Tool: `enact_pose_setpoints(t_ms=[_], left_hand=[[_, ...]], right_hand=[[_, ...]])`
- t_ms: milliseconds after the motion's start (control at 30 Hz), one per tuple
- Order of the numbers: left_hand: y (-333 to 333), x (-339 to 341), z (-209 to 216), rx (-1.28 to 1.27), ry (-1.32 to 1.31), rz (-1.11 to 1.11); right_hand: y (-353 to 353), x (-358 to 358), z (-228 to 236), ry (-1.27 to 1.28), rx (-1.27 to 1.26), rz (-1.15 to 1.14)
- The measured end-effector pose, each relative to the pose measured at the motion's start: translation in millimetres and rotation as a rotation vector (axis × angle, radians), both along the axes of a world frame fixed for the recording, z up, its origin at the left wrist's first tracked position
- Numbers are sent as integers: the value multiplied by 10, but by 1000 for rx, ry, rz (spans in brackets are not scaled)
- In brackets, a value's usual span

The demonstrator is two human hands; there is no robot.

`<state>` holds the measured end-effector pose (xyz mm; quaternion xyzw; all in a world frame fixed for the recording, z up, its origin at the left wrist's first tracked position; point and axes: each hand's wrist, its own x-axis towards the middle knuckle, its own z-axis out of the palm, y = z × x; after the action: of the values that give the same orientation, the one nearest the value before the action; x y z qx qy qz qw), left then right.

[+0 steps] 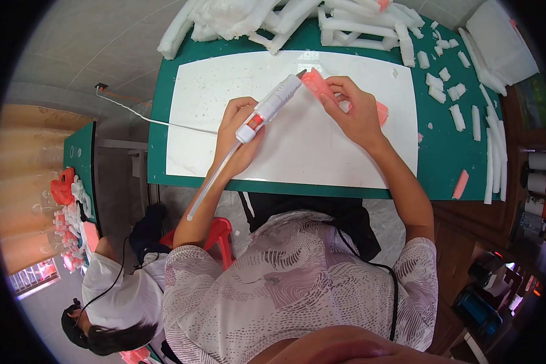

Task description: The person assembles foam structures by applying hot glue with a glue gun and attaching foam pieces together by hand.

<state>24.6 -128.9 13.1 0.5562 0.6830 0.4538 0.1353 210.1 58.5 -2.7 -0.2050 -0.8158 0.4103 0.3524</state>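
Observation:
In my left hand (pixel 235 124) is a white hot glue gun (pixel 272 106), its fingers wrapped round the grip. A long clear glue stick (pixel 215 179) sticks out of its back end toward me. The dark nozzle tip meets or nearly meets the upper end of a pink foam piece (pixel 315 86). My right hand (pixel 353 112) pinches that piece between thumb and fingers, above the white board (pixel 291 155). More pink foam (pixel 382 113) shows beyond the right hand; whether it is the same piece is hidden by the hand.
White foam strips and frames (pixel 364 27) lie along the far table edge. Several small white foam blocks (pixel 457 117) and a pink stick (pixel 460 184) lie on the green tabletop (pixel 437 173) at right. A white cord (pixel 158 121) runs left. A person (pixel 124 291) sits at left near a red stool (pixel 221 233).

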Motion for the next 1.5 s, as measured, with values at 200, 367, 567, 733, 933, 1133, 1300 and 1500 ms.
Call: enact_pose_setpoints(t_ms=[200,367,567,733,933,1133,1300,1500], left_hand=[[5,32,25,10,7,10],[17,63,63,-1,68,34],[28,86,100,24,36,58],[26,104,86,-7,36,49],[25,99,68,-13,31,49],[23,68,59,-10,50,21],[20,34,45,-19,58,3],[22,42,62,-52,-33,-6]], right_hand=[[0,-4,-5,-19,100,-29],[-5,-8,-10,-40,208,-52],[-9,-2,10,-52,229,-54],[-14,-7,-4,-47,240,-50],[-14,-6,-10,-43,257,-42],[-4,7,-26,-105,229,-39],[-13,6,-43,-92,245,-44],[-21,6,-71,-83,221,-47]])
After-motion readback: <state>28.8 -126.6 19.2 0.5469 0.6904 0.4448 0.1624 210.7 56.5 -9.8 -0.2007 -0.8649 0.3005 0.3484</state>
